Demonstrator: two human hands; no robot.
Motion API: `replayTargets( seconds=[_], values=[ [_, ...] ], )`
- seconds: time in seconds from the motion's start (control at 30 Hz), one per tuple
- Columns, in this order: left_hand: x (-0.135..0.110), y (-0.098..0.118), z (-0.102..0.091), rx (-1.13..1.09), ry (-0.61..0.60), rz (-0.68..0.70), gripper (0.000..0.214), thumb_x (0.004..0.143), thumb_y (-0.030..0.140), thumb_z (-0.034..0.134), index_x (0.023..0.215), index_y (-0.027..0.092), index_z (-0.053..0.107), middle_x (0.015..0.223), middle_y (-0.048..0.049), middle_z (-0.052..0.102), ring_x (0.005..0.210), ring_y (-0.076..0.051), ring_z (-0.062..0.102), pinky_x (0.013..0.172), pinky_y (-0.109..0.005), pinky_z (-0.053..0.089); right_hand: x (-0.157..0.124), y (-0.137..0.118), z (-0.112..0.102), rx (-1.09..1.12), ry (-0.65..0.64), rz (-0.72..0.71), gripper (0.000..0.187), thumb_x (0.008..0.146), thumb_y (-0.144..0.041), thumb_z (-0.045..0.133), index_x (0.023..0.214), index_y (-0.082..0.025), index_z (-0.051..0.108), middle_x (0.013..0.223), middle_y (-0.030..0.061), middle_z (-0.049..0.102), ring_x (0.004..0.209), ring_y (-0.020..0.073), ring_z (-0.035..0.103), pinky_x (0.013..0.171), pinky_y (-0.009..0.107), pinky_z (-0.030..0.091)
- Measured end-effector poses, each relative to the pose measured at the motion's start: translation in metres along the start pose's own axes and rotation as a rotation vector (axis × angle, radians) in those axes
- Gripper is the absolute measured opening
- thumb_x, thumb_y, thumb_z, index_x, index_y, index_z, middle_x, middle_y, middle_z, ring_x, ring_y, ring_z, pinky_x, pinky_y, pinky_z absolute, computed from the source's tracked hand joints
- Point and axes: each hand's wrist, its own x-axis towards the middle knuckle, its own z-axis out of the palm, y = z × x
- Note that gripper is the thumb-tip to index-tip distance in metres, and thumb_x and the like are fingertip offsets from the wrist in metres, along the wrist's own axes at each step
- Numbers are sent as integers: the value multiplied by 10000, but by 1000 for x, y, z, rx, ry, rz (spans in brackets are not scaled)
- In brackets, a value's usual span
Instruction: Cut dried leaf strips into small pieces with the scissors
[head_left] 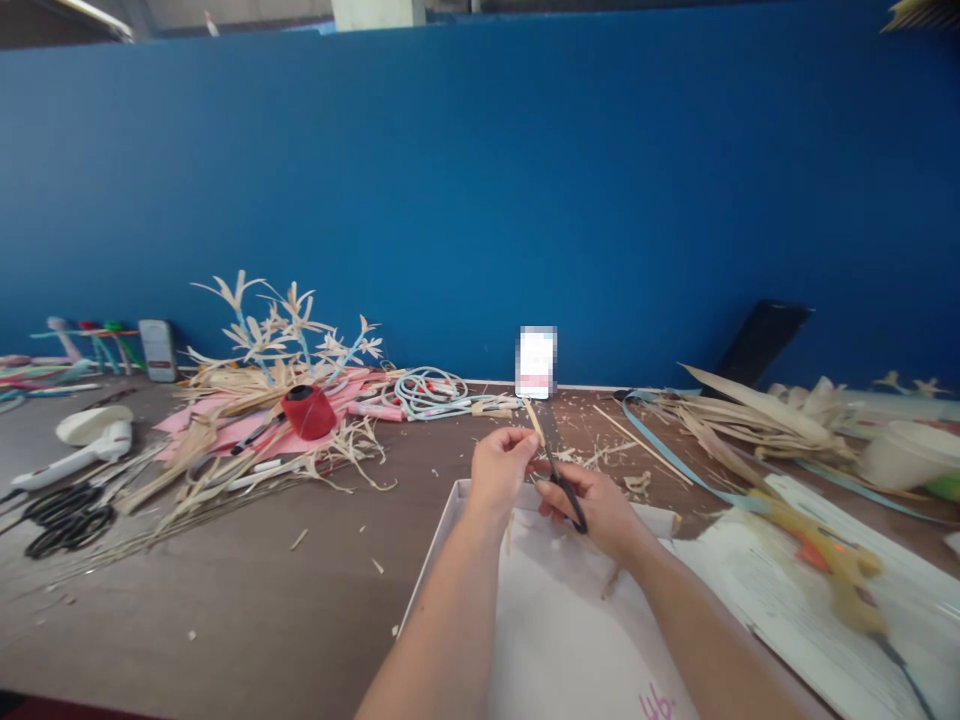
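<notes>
My left hand (499,468) is closed in a pinch on a thin pale straw strip (533,420) that sticks up from its fingers. My right hand (596,510) is closed round black-handled scissors (564,482), whose blades point up toward the strip. Both hands hover above the far edge of a white shallow box lid (450,540) on the brown table (247,610).
A red thread spool (308,411), straw flowers (285,335) and pink paper lie left. Black scissors (64,515) and a white glue gun (79,445) sit far left. Dried leaves (750,410), printed paper (810,590), a white cup (904,455) at right. Blue partition (480,190) behind.
</notes>
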Motion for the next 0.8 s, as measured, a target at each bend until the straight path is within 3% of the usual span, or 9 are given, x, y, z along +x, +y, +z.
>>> replayTargets(
  seconds=[0.8],
  values=[
    [1,-1,0,53,14,-28,168,635,258,633,728,118,638,634,-16,589,528,-76,514,503,-188,419,2,12,1,-38,2,-27,435,744,-406,588,1119,-187,600,525,-22,580,476,114,499,467,210,389]
  ],
)
